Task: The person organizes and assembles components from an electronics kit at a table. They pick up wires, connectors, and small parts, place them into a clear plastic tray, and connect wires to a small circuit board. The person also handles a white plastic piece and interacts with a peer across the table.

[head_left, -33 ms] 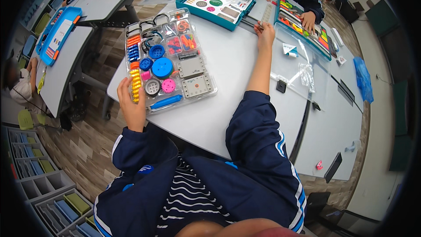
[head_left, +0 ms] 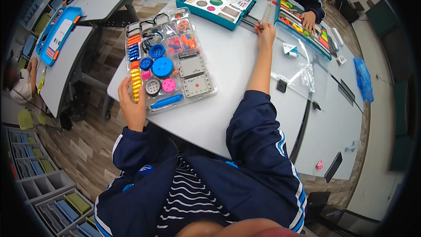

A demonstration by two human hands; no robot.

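Note:
A clear plastic parts tray (head_left: pixel 209 88) lies on the table in front of me. It holds yellow pieces (head_left: pixel 136 83), blue wheels (head_left: pixel 162 67), a pink gear (head_left: pixel 169 85), a grey wheel (head_left: pixel 152 87), a blue bar (head_left: pixel 166 102) and grey boxes (head_left: pixel 197 86). My left hand (head_left: pixel 133 107) is closed on the tray's near left edge, thumb over the yellow end. Stretched out ahead, my right hand (head_left: pixel 265 34) pinches a pale grey strip with holes (head_left: pixel 267 13). Its fingertips are partly hidden.
An open teal case (head_left: pixel 179 3) with a printed parts sheet stands at the far side. Another person's hand (head_left: pixel 309 19) rests on a teal tray of coloured parts (head_left: pixel 328 55). A clear lid (head_left: pixel 285 71), wrapping (head_left: pixel 307 78) and a blue bag (head_left: pixel 363 79) lie to the right.

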